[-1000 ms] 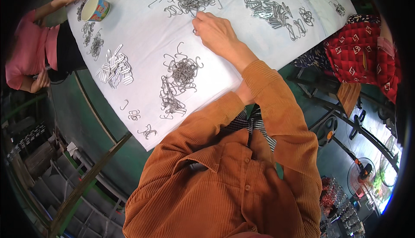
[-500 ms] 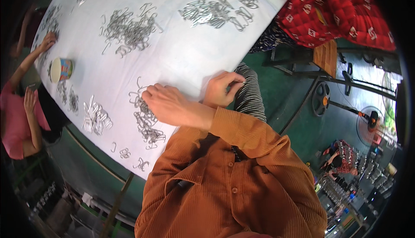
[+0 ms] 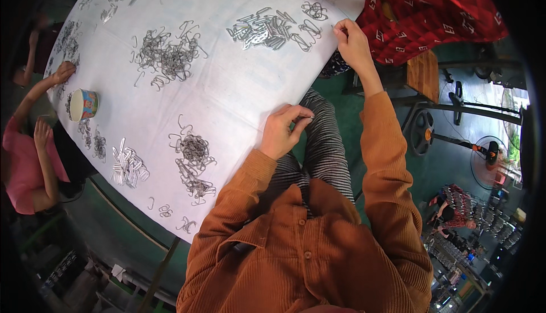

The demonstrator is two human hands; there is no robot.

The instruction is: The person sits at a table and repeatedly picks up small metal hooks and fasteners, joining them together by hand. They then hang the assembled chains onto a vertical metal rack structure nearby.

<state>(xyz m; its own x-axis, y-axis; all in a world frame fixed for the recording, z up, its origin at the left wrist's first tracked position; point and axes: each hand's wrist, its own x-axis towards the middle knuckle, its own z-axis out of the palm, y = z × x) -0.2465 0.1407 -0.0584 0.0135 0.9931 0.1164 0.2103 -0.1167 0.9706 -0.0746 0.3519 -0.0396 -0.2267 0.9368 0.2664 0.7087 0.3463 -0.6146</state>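
Note:
My left hand (image 3: 280, 132) is at the table's near right edge, above my striped trouser leg. Its thumb and forefinger pinch a small metal piece, of which only a shiny tip shows. To the right, my right hand (image 3: 355, 46) reaches out along the table edge, fingers drawn together; whatever they hold, if anything, is hidden. Nearest to it lie a few bent wire hooks (image 3: 307, 35) and a heap of flat silver metal strips (image 3: 263, 31). Left of my left hand lies a pile of wire hooks (image 3: 195, 152).
A larger heap of wire hooks (image 3: 168, 54) lies farther back on the white tabletop (image 3: 239, 88). More metal strips (image 3: 128, 166) and a paper cup (image 3: 84, 106) are at the left. A person in a red quilted garment (image 3: 421, 17) sits at the right; another person in pink (image 3: 28, 159) works at the left.
My right hand has left the near hook pile, uncrossed from over my left arm, and swung far right. My left hand stays pinched, shifted slightly. The red-clad person's hand has come over the table.

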